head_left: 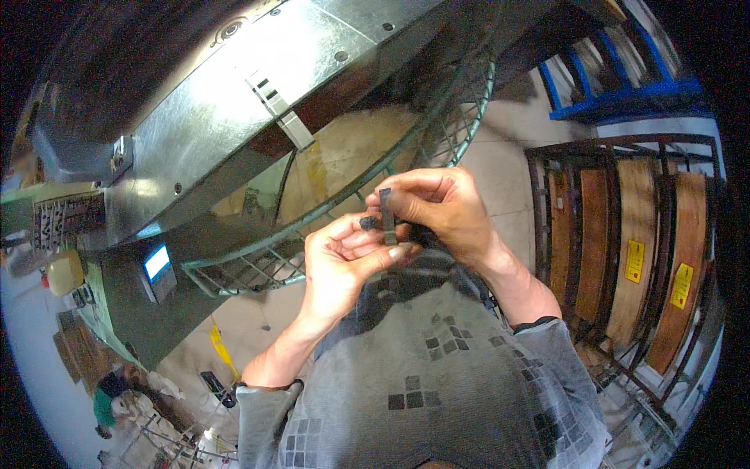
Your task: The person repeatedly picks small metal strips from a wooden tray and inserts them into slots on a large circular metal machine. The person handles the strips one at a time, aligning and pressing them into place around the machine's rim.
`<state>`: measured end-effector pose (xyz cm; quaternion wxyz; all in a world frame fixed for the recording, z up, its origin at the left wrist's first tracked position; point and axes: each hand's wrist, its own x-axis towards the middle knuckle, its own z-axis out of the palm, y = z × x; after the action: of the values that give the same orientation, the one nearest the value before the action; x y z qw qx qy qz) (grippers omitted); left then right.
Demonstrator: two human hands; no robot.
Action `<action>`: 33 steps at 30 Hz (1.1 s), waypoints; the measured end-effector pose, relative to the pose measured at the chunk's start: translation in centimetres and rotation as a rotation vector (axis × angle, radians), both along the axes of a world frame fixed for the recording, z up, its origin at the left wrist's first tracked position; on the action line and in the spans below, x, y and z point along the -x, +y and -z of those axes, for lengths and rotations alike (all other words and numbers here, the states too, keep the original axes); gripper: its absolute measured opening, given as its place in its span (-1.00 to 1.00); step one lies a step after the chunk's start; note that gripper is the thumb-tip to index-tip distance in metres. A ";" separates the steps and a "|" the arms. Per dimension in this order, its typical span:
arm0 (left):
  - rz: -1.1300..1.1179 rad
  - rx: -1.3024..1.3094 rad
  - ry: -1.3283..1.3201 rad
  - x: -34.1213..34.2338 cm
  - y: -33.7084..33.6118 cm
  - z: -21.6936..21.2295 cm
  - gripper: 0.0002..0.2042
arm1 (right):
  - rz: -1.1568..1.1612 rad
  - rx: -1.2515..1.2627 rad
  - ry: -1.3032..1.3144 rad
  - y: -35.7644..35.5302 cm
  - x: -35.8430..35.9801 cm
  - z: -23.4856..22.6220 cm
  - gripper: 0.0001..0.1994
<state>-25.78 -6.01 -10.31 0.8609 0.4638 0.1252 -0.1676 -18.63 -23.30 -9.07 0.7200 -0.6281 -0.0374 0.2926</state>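
In front of my body, both hands come together on a narrow dark grey strip [387,215] that stands nearly upright. Its kind I cannot make out. Thumb and fingers of my right hand [437,205] are closed on its upper part. My left hand [341,254] is closed around the lower end, with the thumb pressed near it. A small black piece [369,223] shows at the left fingertips, beside the strip. Whether it is joined to the strip is not clear.
Ahead is a machine with a broad shiny metal bed [195,117] and a small metal fixture [293,127]. A curved green mesh guard [391,164] runs below it. A lit screen [156,263] is at left. At right stand a rack of wooden boards [634,203] and a blue frame [625,102].
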 end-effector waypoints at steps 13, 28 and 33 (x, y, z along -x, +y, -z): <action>-0.248 -0.651 -0.509 0.9 2.0 -1.0 -0.73 | -0.124 0.190 -0.253 1.0 -0.4 -0.8 -0.71; -0.474 -0.371 -0.718 -14.4 11.9 -13.2 -0.88 | -0.128 0.256 -1.356 11.6 -15.5 -11.2 -0.82; -0.433 -0.252 -0.585 -21.3 16.6 -13.3 -0.89 | -0.129 0.266 -1.476 16.5 -23.3 -11.4 -0.82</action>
<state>-4.44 10.62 2.98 0.8120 0.5570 -0.0110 0.1741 4.65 -6.76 2.32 0.4075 -0.7393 -0.5114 -0.1610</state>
